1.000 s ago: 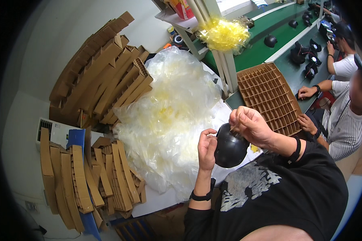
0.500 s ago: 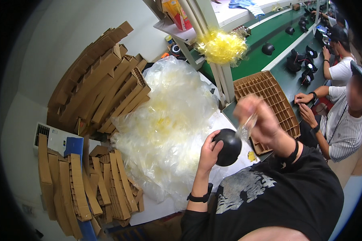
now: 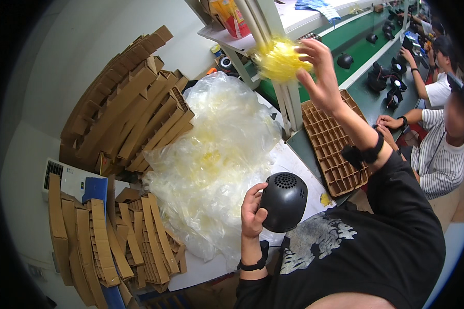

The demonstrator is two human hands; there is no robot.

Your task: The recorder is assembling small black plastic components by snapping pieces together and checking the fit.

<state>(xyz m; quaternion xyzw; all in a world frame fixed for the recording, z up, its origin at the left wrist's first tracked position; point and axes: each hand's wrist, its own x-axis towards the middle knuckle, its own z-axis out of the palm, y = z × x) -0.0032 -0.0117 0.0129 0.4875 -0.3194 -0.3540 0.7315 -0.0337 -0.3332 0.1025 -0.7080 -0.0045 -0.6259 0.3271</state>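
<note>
My left hand (image 3: 252,212) is closed around the side of a black rounded plastic housing (image 3: 284,204), thumb on its near face. A round patch of small holes shows at the housing's upper end, with more holes on its right side. My right hand (image 3: 320,73) is raised at the post, fingers apart, against a blurred clump of yellow film strips (image 3: 279,61). Whether its fingertips touch the clump cannot be made out. Below lies a big heap of clear plastic bags (image 3: 211,149), close to the left hand.
Stacked cardboard dividers (image 3: 123,118) lean at the left, with more dividers (image 3: 108,237) below. A divided cardboard tray (image 3: 331,147) sits under my right forearm. Beyond runs a green conveyor (image 3: 361,44) carrying black parts. Co-workers, one in a striped shirt (image 3: 441,154), sit at the right.
My right hand has moved up and away from the housing to the yellow clump; the clear film piece it held is no longer visible there. The housing has turned, showing its holes, and shifted slightly nearer.
</note>
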